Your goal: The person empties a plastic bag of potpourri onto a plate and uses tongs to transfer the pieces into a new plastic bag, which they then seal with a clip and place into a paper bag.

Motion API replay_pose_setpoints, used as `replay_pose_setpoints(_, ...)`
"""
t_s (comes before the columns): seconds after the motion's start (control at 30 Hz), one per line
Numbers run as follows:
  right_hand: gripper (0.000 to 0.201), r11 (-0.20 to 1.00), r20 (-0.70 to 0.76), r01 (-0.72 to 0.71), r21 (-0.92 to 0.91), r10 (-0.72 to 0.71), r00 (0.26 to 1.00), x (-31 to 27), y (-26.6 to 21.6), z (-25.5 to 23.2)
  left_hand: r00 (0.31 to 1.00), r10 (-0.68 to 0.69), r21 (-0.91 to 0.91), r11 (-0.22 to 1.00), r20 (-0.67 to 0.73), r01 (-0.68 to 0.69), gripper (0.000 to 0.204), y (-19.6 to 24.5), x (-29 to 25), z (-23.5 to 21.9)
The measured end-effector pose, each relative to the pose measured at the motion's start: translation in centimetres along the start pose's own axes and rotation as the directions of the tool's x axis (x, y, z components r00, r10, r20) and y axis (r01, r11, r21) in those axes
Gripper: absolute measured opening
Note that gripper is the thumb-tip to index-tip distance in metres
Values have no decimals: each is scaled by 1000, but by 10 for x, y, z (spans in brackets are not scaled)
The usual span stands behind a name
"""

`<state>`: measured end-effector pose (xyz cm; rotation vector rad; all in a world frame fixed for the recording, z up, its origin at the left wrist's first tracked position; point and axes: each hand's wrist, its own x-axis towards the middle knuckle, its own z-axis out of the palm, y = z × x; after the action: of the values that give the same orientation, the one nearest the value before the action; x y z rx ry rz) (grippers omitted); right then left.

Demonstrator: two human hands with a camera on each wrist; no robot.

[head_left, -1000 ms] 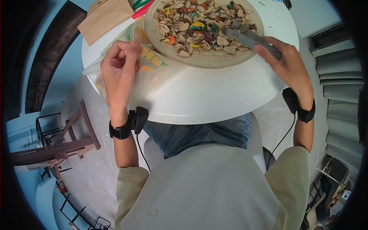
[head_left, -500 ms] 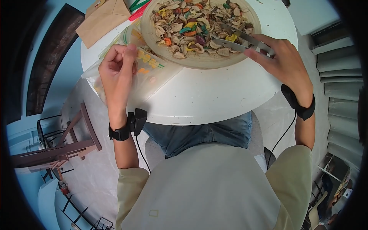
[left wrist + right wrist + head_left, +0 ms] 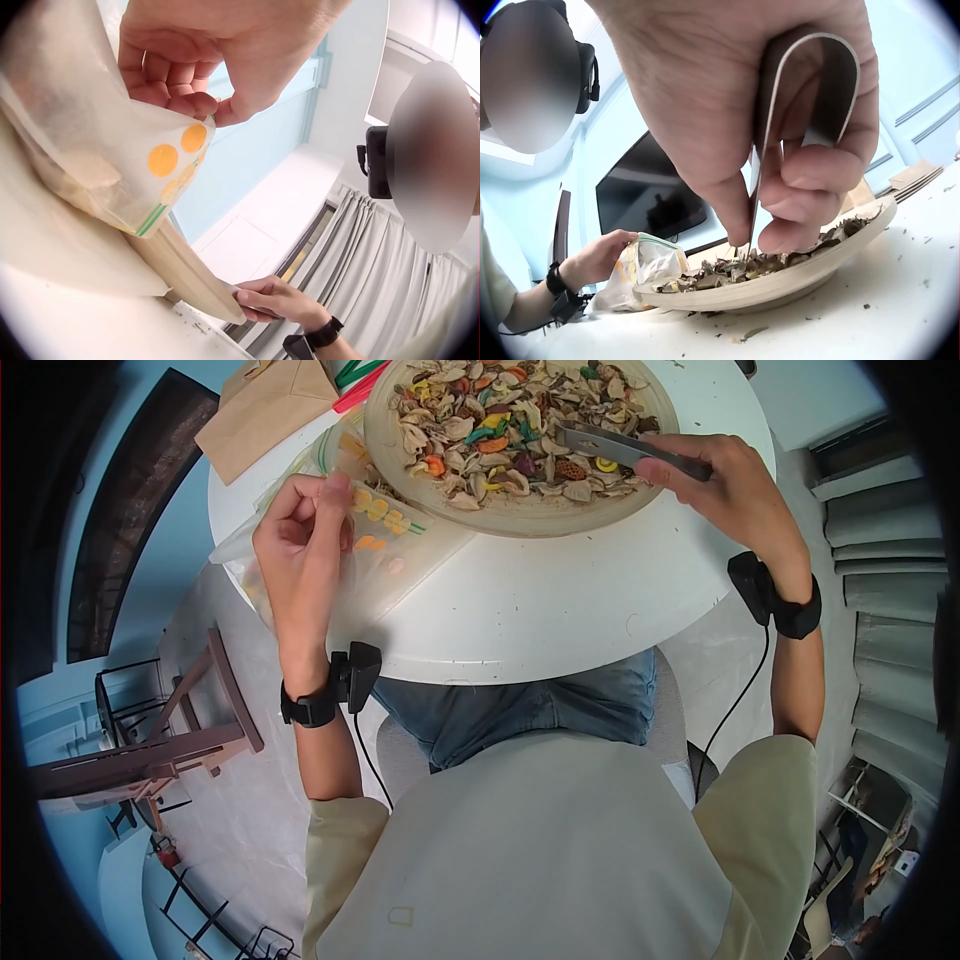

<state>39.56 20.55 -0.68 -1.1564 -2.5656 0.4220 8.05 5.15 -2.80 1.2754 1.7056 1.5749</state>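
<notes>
Left hand (image 3: 303,550): thumb and forefinger pinched on bag edge, other fingers curled; left-centre of head frame, top of left wrist frame.
Bag (image 3: 405,560): clear zip type, orange dots, green zip line; upper left of head frame, next to plate, some contents showing through.
Right hand (image 3: 735,490): clamped round tongs, upper right of head frame.
Tongs (image 3: 625,448): metal, bent end up in right wrist frame; tips down among dried bits, at right part of plate in head frame. Cannot tell if tips hold a piece.
Plate (image 3: 530,525): round, pale, shallow; top centre of head frame, on table (image 3: 560,600).
Dried bits (image 3: 465,435): mostly beige and brown, some orange, yellow, green, purple; spread over plate. A few crumbs on table.
Paper bag (image 3: 265,425): brown, upper left of head frame.
Strips (image 3: 362,392): red and green, top edge, between paper bag and plate.
Wrist cams (image 3: 363,673): black, one per wrist, cabled.
Curtain (image 3: 890,650): grey, right edge of head frame.
Screen (image 3: 645,191): dark, left-centre of right wrist frame.
</notes>
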Motion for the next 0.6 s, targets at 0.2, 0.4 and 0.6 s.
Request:
replay_pose_setpoints(0.2, 36, 988, -31, 94, 119, -91, 995, 9, -1, 2, 1000, -5, 6, 1000, -5, 5, 24, 1, 0, 1)
replay_pose_setpoints(0.4, 34, 976, -59, 171, 133, -164, 985, 23, -8, 6, 1000, -9, 23, 1000, -14, 9, 24, 4, -1, 3)
replay_pose_setpoints(0.6, 35, 923, -106, 377, 77, -368, 924, 45, -50, 22, 1000, -27, 59, 998, -17, 27, 26, 8, -1, 6)
